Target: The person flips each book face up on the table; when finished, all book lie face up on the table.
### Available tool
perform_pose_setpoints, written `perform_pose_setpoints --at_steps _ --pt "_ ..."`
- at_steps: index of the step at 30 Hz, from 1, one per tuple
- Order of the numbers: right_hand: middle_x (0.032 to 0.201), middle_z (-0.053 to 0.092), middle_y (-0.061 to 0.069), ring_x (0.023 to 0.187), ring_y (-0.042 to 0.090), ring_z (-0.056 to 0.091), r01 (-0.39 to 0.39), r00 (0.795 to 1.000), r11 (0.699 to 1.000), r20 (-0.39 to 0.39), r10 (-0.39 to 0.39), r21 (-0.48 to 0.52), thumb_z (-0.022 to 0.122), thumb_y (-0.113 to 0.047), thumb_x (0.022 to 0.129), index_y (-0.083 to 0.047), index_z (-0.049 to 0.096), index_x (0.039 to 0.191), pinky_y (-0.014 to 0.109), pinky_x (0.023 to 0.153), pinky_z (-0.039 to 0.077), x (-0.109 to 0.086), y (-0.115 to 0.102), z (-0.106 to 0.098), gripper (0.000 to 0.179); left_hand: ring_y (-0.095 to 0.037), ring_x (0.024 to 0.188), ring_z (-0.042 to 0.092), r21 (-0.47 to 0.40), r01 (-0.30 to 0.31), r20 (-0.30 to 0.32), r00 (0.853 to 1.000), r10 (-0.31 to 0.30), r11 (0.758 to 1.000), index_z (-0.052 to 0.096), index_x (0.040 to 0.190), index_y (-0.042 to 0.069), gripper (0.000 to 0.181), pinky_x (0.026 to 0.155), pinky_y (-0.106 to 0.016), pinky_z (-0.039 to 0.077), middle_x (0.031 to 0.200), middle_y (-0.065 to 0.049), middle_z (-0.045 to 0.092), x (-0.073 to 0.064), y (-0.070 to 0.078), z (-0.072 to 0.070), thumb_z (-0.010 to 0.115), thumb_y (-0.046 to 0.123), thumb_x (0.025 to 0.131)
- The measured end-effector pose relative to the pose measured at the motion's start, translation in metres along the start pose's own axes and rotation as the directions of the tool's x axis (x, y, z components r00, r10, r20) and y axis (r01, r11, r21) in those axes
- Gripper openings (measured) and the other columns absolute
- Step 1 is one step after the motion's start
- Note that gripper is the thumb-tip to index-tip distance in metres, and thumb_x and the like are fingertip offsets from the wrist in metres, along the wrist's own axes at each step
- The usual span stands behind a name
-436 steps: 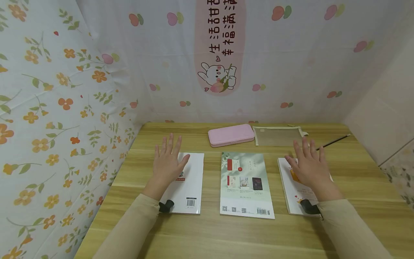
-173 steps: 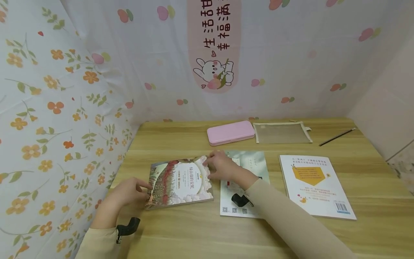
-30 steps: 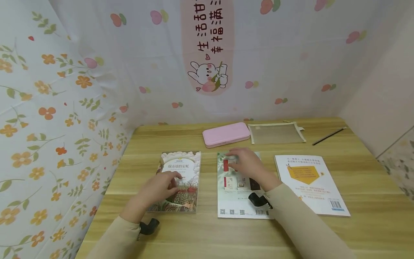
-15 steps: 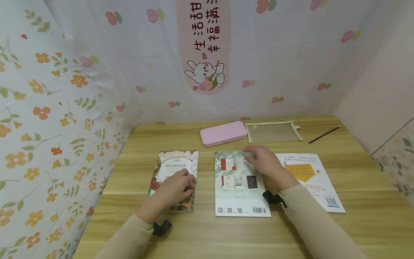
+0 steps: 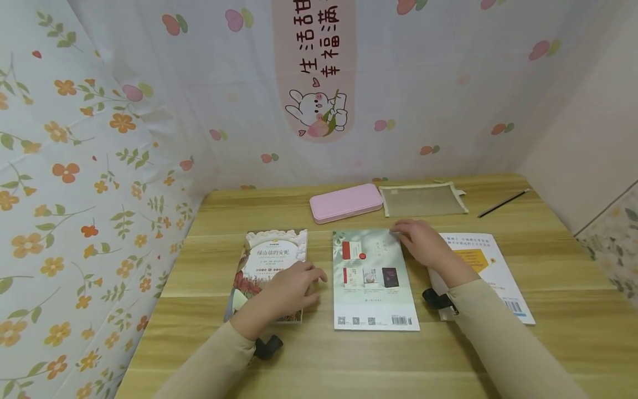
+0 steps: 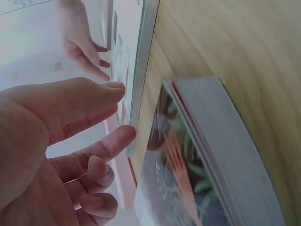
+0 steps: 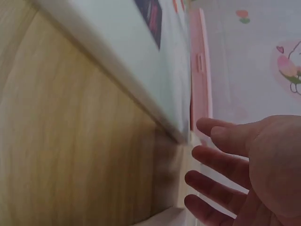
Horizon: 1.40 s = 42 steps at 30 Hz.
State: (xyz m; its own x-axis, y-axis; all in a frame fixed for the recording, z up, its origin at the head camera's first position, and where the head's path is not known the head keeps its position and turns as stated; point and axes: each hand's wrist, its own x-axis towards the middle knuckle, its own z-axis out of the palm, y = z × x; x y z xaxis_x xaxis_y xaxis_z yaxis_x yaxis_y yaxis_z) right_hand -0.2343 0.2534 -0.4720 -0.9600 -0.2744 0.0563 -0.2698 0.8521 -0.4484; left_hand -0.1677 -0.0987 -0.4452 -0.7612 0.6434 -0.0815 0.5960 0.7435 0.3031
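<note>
A green-and-white book (image 5: 374,307) lies back cover up in the middle of the table. My right hand (image 5: 422,245) is at its far right corner, fingertips right at the edge; in the right wrist view the fingers (image 7: 221,160) are spread and loosely bent, gripping nothing. My left hand (image 5: 290,291) hovers over the right side of the illustrated book (image 5: 269,249), which lies front cover up on the left. Its fingers point toward the middle book's left edge. In the left wrist view, thumb and forefinger stand apart near that book's edge (image 6: 141,70).
Another white book (image 5: 503,282) lies to the right, partly covered by my right hand and sleeve. Behind the books are a pink case (image 5: 346,203), a mesh zip pouch (image 5: 423,201) and a dark pencil (image 5: 503,203). A patterned cloth (image 5: 224,83) rises behind the table.
Earlier, the left book was turned over and straightened. Over the last second, my left hand has moved right off its cover, and my right hand has slid right to the middle book's corner.
</note>
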Motion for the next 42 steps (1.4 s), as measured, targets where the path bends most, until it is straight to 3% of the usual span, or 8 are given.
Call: perform_pose_setpoints --at_steps 8,21,26,33,42 --pt "0.149 0.054 0.024 0.141 0.048 0.046 0.019 0.999 1.0 0.045 -0.02 0.024 0.052 -0.007 0.107 -0.004 0.064 0.137 0.062 0.117 0.035 -0.005 0.01 -0.003 0.033 -0.009 0.085 0.048 -0.021 -0.057 0.042 0.997 0.058 0.998 0.072 0.126 0.021 0.037 0.065 -0.023 0.042 0.105 -0.001 0.063 0.002 0.014 0.004 0.079 0.029 0.091" --pt "0.145 0.059 0.02 0.136 0.044 0.05 0.082 0.994 0.995 0.084 -0.077 -0.059 0.063 -0.003 0.1 -0.009 0.068 0.135 0.061 0.115 0.037 -0.004 0.015 -0.008 0.036 -0.011 0.091 0.048 0.045 -0.056 0.046 0.997 0.054 0.997 0.071 0.127 0.027 0.044 0.067 -0.023 0.04 0.102 0.006 0.062 0.002 0.028 0.012 0.081 0.041 0.086" --pt "0.141 0.062 0.018 0.135 0.043 0.052 0.094 0.992 0.994 0.092 -0.088 -0.063 0.069 -0.001 0.095 -0.008 0.069 0.132 0.06 0.114 0.039 -0.002 0.017 -0.008 0.038 -0.011 0.091 0.047 0.028 -0.038 0.052 0.998 0.037 0.999 0.071 0.126 0.028 0.051 0.066 -0.024 0.04 0.102 0.006 0.06 0.001 0.031 0.015 0.084 0.047 0.081" --pt "0.139 0.062 0.018 0.133 0.042 0.052 0.101 0.99 0.995 0.099 -0.099 -0.018 0.071 -0.002 0.095 -0.007 0.07 0.131 0.06 0.114 0.039 0.001 0.019 -0.008 0.037 -0.011 0.095 0.05 -0.005 -0.015 0.035 0.999 0.015 1.0 0.072 0.124 0.026 0.055 0.071 -0.026 0.043 0.106 0.006 0.062 0.0 0.032 0.02 0.088 0.047 0.076" --pt "0.14 0.058 0.021 0.129 0.041 0.055 0.038 0.993 0.994 0.104 -0.049 0.106 0.072 0.0 0.093 -0.01 0.072 0.129 0.06 0.111 0.043 0.005 0.023 -0.004 0.037 -0.012 0.1 0.051 -0.088 0.018 0.037 0.999 -0.014 0.996 0.073 0.124 0.024 0.058 0.074 -0.026 0.044 0.109 0.005 0.065 0.001 0.028 0.024 0.09 0.044 0.072"
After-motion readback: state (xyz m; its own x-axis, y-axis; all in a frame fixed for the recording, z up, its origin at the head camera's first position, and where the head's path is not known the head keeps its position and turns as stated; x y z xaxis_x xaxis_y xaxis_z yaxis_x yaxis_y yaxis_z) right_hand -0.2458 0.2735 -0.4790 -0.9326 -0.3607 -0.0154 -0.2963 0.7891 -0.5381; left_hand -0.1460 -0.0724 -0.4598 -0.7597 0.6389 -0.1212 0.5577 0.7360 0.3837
